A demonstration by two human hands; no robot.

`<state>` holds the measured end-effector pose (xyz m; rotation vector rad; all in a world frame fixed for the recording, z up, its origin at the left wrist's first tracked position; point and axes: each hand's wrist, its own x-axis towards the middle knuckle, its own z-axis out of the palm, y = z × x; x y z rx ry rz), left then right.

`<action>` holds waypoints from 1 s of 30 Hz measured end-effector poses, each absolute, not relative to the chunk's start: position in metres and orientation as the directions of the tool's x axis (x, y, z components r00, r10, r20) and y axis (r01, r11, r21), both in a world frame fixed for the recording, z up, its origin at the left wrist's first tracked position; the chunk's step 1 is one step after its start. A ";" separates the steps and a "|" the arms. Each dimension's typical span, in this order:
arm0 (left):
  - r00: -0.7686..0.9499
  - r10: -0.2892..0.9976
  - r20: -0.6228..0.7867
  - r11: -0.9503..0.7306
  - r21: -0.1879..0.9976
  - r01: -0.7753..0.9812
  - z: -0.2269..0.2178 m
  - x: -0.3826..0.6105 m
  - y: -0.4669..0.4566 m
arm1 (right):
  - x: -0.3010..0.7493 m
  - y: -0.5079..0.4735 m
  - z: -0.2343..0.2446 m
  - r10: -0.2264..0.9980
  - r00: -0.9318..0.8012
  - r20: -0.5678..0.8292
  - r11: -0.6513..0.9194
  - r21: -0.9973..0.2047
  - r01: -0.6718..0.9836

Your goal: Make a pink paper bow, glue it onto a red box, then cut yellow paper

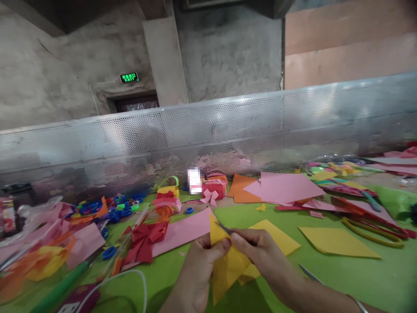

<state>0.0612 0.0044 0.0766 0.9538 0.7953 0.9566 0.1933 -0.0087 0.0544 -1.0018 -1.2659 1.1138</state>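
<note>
Head view. Left hand: fingers pinched closed on folded yellow paper, near centre above green table. Right hand: closed on same paper, gripping thin dark blade. Red paper bow left; yellow sheet right.

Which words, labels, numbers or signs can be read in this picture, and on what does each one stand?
"EXIT": green lit sign on the grey wall above the dark doorway; the small characters over that word are too blurred to read.
White patch beside the red paper box: blurred, nothing readable.
Yellow paper in the left hand and right hand: no print visible.
</note>
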 end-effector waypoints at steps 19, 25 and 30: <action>0.385 0.911 -0.148 0.277 0.911 -0.305 0.079 0.063 0.000 | 0.186 -0.016 0.057 0.993 -0.006 0.119 0.113 -0.957 -0.268; 0.399 0.902 -0.167 0.306 0.898 -0.315 0.079 0.062 -0.001 | 0.183 -0.017 0.056 0.995 0.005 0.100 0.096 -0.946 -0.311; 0.394 0.906 -0.158 0.301 0.893 -0.335 0.078 0.064 -0.002 | 0.182 -0.016 0.059 0.997 -0.002 0.079 0.073 -0.939 -0.337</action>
